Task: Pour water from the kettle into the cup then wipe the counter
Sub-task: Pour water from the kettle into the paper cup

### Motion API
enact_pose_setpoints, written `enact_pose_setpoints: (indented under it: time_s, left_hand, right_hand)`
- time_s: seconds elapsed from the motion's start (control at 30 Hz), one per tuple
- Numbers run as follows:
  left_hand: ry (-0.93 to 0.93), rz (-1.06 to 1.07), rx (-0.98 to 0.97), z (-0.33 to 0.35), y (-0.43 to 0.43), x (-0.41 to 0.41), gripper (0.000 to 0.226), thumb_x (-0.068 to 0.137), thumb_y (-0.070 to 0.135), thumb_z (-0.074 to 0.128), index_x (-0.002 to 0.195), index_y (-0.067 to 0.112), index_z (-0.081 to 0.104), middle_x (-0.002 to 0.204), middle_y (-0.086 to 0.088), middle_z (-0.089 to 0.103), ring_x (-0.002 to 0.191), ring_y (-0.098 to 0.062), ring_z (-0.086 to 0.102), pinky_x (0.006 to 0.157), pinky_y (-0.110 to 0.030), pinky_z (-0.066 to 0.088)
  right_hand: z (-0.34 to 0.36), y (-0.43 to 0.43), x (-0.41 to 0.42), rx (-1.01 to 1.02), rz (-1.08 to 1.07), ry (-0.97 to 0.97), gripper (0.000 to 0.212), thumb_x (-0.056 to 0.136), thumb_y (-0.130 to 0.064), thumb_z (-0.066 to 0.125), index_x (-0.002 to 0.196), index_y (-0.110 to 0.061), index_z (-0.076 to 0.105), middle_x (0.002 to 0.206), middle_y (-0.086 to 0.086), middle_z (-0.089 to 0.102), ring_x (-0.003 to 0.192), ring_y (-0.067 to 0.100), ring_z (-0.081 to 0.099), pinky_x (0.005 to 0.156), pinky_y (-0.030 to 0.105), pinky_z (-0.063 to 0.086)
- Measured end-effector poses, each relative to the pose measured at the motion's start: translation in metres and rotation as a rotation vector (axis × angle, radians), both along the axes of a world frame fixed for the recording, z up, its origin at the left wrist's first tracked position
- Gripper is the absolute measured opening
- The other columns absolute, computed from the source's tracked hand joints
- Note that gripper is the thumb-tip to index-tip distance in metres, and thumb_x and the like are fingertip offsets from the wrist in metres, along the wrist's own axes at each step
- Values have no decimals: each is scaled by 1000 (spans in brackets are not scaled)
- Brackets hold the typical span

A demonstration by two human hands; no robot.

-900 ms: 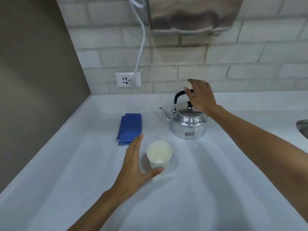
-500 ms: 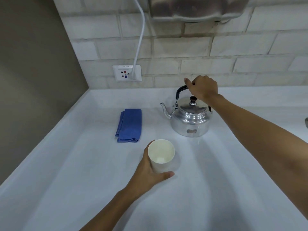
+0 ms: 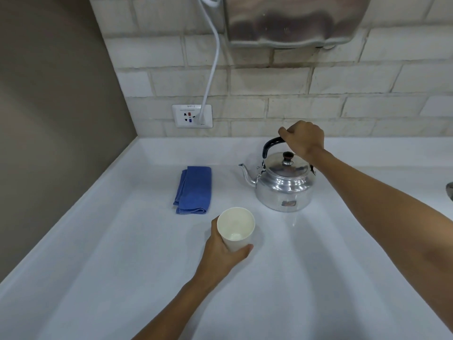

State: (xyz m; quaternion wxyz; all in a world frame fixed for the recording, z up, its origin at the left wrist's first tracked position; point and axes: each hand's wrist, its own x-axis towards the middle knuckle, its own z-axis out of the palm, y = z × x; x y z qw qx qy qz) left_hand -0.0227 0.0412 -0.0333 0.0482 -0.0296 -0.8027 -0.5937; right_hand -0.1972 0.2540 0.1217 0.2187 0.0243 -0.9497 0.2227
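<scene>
Within a second the left hand [image 3: 221, 251] has closed around the white paper cup [image 3: 235, 228] and the right hand [image 3: 304, 139] has clenched the shiny metal kettle's [image 3: 282, 186] black handle [image 3: 269, 144], so pouring can likely begin.

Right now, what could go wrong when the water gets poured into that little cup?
The cup is light and narrow, and the kettle has a thin spout, so water may miss and spill on the counter. The left hand wraps the cup, so stray water could land on it. The lid just sits on top; a steep tilt by the right hand might drop it.
</scene>
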Motion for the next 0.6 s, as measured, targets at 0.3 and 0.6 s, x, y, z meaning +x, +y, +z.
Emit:
enact_pose_setpoints:
  time_s: [0.3, 0.6]
  left_hand:
    - [16, 41, 1, -2, 0, -1, 78, 62, 33, 81, 119, 33, 29, 114, 13, 48, 105, -9, 47, 72, 5, 37]
    - [18, 60, -30, -3, 0, -2, 79, 62, 35, 81, 122, 32, 29, 117, 12, 46, 106, -8, 45, 68, 3, 36]
  right_hand:
    - [24, 4, 36, 112, 109, 144, 51, 80, -27, 50, 38, -17, 23, 36, -1, 20, 38, 16, 19, 45, 27, 20]
    - [38, -4, 74, 280, 219, 243, 44, 73, -30, 42, 39, -15, 19, 34, -2, 14, 37, 15, 14, 44, 22, 20]
